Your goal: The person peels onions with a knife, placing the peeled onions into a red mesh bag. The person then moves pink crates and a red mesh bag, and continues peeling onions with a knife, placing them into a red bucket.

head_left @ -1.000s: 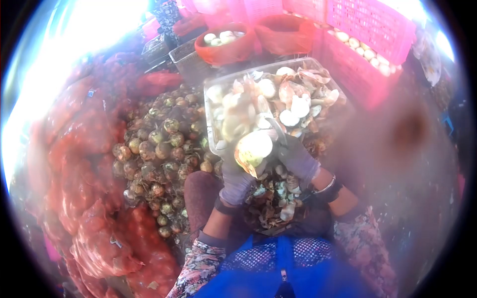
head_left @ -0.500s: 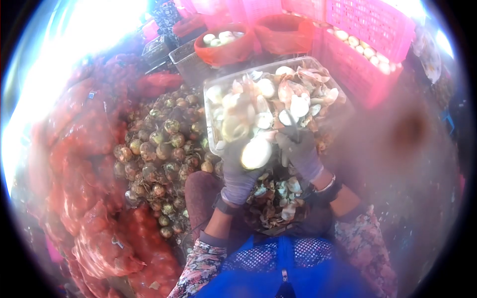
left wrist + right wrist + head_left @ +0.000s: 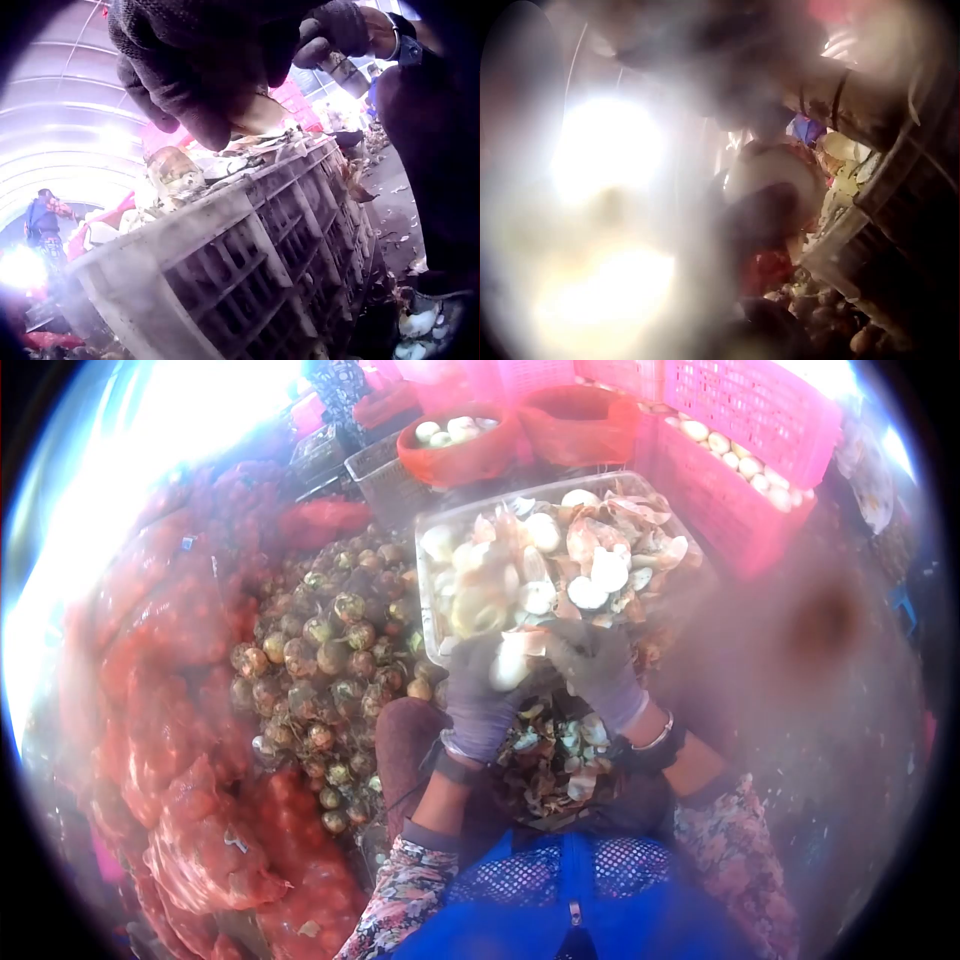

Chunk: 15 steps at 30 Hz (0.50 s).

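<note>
My gloved left hand (image 3: 472, 695) holds a mostly peeled white onion (image 3: 508, 670) just in front of the near rim of a plastic crate (image 3: 427, 605). My gloved right hand (image 3: 605, 672) is against the onion's right side, where a flap of brown skin (image 3: 535, 644) stands at its top. In the left wrist view, a knife handle (image 3: 345, 75) juts from below the right hand; its blade is hidden. That crate holds onion skins and several white onions (image 3: 608, 571). Blur and glare cover much of the right wrist view, but the pale onion (image 3: 772, 174) shows.
Unpeeled onions (image 3: 330, 655) lie heaped left of the crate, beside red net sacks (image 3: 190, 790). Skins (image 3: 565, 745) litter the ground below my hands. Behind stand red bowls (image 3: 455, 460) and pink crates (image 3: 715, 510) with white onions. Another person (image 3: 46, 221) is in the background.
The onion has turned and shifted slightly; the brown skin hanging below it is gone, and a flap now shows on top. My right hand has closed in against the onion.
</note>
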Each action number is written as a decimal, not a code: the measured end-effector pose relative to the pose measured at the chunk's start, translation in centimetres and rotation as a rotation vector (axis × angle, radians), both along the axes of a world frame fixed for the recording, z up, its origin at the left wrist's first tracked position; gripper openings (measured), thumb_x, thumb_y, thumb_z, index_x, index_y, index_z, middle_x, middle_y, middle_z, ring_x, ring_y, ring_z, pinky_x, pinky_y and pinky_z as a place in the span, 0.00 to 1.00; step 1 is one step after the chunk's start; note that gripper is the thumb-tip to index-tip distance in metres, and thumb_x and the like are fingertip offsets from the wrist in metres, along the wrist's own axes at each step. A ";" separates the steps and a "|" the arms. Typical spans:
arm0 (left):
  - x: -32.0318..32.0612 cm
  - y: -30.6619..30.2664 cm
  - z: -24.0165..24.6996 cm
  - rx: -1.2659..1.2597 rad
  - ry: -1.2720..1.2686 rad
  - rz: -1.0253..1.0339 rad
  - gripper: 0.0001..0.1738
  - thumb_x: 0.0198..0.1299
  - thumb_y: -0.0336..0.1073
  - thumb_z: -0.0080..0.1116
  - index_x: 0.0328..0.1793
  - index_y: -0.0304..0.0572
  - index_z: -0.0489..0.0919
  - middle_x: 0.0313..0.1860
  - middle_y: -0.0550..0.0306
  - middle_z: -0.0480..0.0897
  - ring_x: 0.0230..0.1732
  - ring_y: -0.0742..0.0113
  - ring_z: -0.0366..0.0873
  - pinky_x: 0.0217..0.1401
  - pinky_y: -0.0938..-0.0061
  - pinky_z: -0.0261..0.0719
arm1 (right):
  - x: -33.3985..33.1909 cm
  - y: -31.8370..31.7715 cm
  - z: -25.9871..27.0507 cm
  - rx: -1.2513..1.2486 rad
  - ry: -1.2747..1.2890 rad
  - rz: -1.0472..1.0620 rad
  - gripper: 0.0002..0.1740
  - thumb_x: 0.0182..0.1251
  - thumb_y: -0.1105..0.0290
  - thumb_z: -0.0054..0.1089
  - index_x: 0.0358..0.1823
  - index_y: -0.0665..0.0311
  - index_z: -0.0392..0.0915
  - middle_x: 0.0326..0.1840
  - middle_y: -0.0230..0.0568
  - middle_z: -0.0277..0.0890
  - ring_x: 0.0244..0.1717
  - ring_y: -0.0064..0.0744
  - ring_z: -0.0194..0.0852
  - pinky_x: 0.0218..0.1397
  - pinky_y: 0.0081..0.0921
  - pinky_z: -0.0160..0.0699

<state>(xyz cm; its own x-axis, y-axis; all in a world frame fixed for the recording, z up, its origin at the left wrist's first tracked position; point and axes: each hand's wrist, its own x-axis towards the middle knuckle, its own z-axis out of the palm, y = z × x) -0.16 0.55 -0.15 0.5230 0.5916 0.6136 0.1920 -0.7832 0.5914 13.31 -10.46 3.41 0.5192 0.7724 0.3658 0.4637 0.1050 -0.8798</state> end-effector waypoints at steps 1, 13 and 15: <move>0.1 0.1 -0.2 -0.011 -0.025 0.008 0.32 0.40 0.34 0.79 0.53 0.39 0.76 0.48 0.51 0.77 0.48 0.58 0.78 0.51 0.67 0.79 | 0.2 0.1 0.4 -0.026 0.114 0.024 0.10 0.66 0.72 0.57 0.46 0.63 0.83 0.31 0.38 0.83 0.21 0.28 0.74 0.27 0.23 0.72; 0.1 0.6 -0.9 -0.419 -0.060 -0.142 0.31 0.40 0.34 0.80 0.51 0.37 0.77 0.44 0.56 0.84 0.43 0.71 0.82 0.47 0.75 0.82 | -0.9 1.7 -4.5 -0.402 -0.479 -0.002 0.39 0.65 0.63 0.61 0.75 0.53 0.53 0.53 0.53 0.77 0.39 0.53 0.82 0.40 0.43 0.80; -0.1 0.5 -0.3 -0.457 -0.041 -0.148 0.31 0.40 0.34 0.80 0.52 0.36 0.77 0.44 0.56 0.84 0.43 0.71 0.82 0.48 0.75 0.82 | -0.8 1.7 -4.7 -0.322 -0.470 0.013 0.38 0.66 0.62 0.60 0.75 0.53 0.53 0.54 0.53 0.77 0.39 0.53 0.82 0.40 0.43 0.80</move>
